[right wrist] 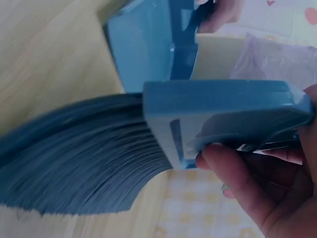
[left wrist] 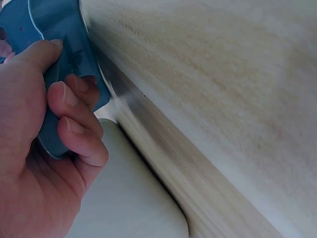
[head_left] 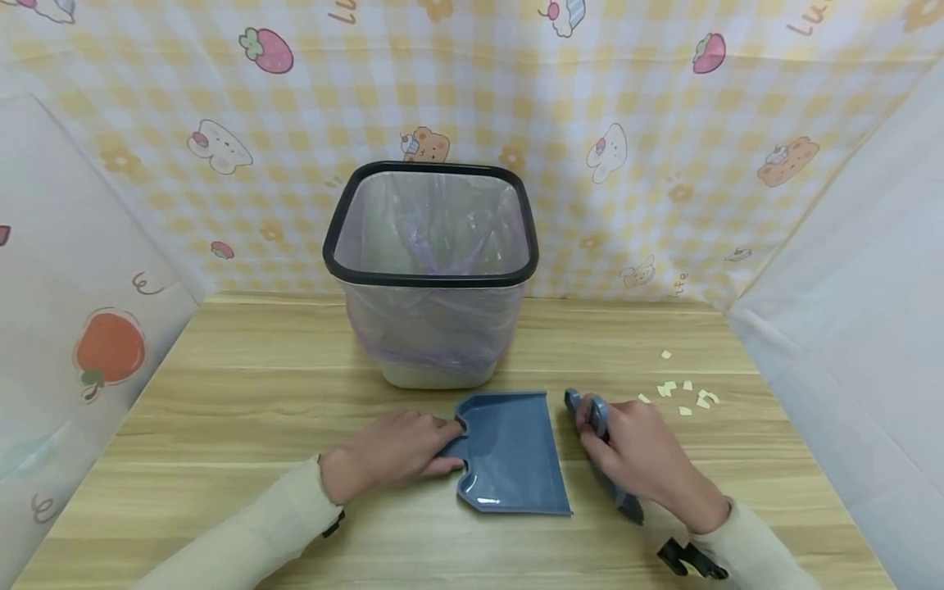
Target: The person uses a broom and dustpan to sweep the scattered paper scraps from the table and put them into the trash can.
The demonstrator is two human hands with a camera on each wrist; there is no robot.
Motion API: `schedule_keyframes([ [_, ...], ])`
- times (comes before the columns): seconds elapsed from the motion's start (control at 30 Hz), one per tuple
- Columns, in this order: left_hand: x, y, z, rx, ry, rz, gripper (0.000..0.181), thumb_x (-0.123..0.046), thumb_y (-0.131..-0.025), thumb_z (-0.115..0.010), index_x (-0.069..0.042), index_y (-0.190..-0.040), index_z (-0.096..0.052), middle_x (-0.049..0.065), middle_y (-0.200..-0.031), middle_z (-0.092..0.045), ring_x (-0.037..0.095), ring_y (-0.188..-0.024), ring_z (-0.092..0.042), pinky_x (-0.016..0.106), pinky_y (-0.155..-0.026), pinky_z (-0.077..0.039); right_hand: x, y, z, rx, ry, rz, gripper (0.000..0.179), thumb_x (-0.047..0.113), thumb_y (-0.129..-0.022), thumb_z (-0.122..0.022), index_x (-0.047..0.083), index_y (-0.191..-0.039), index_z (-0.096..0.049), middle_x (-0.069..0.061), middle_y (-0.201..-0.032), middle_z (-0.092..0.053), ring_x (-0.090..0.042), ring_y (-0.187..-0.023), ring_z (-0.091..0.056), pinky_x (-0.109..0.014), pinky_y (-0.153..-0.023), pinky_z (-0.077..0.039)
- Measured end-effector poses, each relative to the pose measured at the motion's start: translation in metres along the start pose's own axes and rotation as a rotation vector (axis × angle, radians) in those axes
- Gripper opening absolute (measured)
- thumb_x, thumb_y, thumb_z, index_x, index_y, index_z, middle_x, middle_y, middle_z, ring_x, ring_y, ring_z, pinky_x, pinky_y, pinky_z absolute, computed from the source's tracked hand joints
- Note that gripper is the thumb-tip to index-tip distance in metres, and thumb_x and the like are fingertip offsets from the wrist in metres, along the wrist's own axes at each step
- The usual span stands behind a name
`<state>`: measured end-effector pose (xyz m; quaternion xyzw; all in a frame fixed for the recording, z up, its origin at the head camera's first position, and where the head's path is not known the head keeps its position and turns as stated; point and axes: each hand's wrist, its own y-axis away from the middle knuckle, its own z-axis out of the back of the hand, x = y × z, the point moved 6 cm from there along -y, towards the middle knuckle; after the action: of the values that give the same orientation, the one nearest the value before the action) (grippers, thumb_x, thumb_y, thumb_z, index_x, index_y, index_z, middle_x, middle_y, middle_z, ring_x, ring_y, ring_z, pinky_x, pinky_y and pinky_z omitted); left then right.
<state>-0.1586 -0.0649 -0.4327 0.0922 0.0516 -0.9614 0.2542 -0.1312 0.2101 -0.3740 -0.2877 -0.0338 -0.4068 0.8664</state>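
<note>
Dustpan [head_left: 514, 455]: it is placed low over the middle of the table [head_left: 243, 369], nearer than the bin [head_left: 435, 374], with its wide edge turned to the right; whether its whole bottom touches the table cannot be told.
Left grip [head_left: 398, 447]: the handle [left wrist: 51, 136] of the dustpan is held in it, narrowly; in the left wrist view the thumb [left wrist: 39, 54] is laid upon the blue plastic and the fingers [left wrist: 74, 101] are curled around the handle.
Brush [right wrist: 218, 101]: it is held to the right of the dustpan, and between the two a narrow part of the table is seen from the head view.
Right grip [head_left: 637, 447]: it is wrapped around the brush, with the thumb pressed to the blue body.
Bristles [right wrist: 89, 153]: they are dark and long, and are bent in a curve.
Pale scraps [head_left: 685, 411]: several small pieces are scattered on the table, beyond the right grip and to its right.
Bin: it is stood upright near the patterned cloth [head_left: 479, 98]; a black rim [head_left: 431, 281] is fitted at its top, and a thin purplish bag [head_left: 435, 319] is folded over its outside.
</note>
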Motion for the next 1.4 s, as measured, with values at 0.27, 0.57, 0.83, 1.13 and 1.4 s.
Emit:
schedule_keyframes([
  [0.27,0.000,0.000,0.000,-0.002,0.002,0.001,0.029,-0.038,-0.113,-0.064,-0.009,-0.110,-0.067,-0.002,-0.085,-0.069,0.005,-0.065,-0.058,0.031,-0.062,-0.054,0.014,-0.017,-0.002,-0.057,-0.122,0.025,0.018,0.000,-0.089,-0.067,0.016,-0.094,-0.070,0.015,-0.073,-0.062,0.010,-0.057,-0.046,-0.016,-0.051,-0.042],
  [0.57,0.001,0.000,0.001,0.008,0.000,0.017,0.030,-0.039,-0.113,-0.065,-0.010,-0.109,-0.068,-0.002,-0.085,-0.069,0.005,-0.065,-0.056,0.029,-0.060,-0.053,0.035,-0.038,-0.016,-0.040,-0.189,0.037,0.015,0.000,-0.092,-0.068,0.014,-0.096,-0.069,0.013,-0.071,-0.060,0.009,-0.056,-0.045,-0.015,-0.049,-0.041],
  [0.83,0.003,0.000,0.001,0.013,0.026,0.030,0.031,-0.042,-0.113,-0.064,-0.011,-0.108,-0.067,-0.003,-0.084,-0.067,0.005,-0.064,-0.055,0.029,-0.060,-0.051,0.048,-0.051,-0.025,-0.023,-0.262,0.056,0.012,0.002,-0.091,-0.066,0.013,-0.094,-0.069,0.013,-0.069,-0.058,0.009,-0.055,-0.044,-0.015,-0.048,-0.039],
  [1.13,0.002,0.001,-0.001,-0.033,-0.006,0.002,0.031,-0.042,-0.112,-0.065,-0.011,-0.106,-0.067,-0.004,-0.082,-0.067,0.004,-0.063,-0.054,0.029,-0.059,-0.052,0.034,-0.045,-0.005,-0.066,-0.272,0.012,0.014,0.000,-0.092,-0.066,0.013,-0.094,-0.072,0.009,-0.079,-0.067,0.011,-0.054,-0.041,-0.015,-0.045,-0.036],
  [1.4,0.001,0.001,-0.001,-0.035,-0.018,-0.002,0.032,-0.041,-0.112,-0.066,-0.009,-0.109,-0.069,-0.002,-0.087,-0.072,0.006,-0.065,-0.058,0.032,-0.063,-0.055,0.011,-0.027,0.024,-0.106,-0.174,-0.027,0.017,-0.003,-0.093,-0.065,0.013,-0.093,-0.074,0.014,-0.075,-0.066,0.014,-0.050,-0.032,-0.014,-0.043,-0.029],
])
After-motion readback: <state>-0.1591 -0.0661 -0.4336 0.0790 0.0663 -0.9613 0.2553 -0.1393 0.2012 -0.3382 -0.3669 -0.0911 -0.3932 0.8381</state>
